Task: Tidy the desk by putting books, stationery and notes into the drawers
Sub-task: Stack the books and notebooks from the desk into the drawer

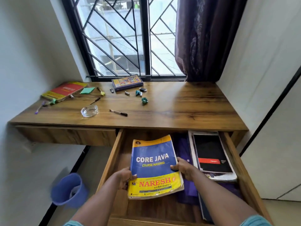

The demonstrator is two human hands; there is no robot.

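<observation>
Hands grip the Core Java book (154, 162) by its side edges, my left hand (125, 176) at nine o'clock, my right hand (184, 168) at three, holding it flat over the drawer (114, 159), probably aiming for the free space left of the black book (211, 154).

Drawer (113, 160) left side bare; black book (211, 152) (stacked) fills right.

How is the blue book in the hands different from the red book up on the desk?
The blue book has a blue cover with yellow bands; the red book has a red cover with yellow edges. The left hand and right hand hold the blue book over the open drawer; the red book lies untouched at the far left of the desk. Both are closed.
</observation>
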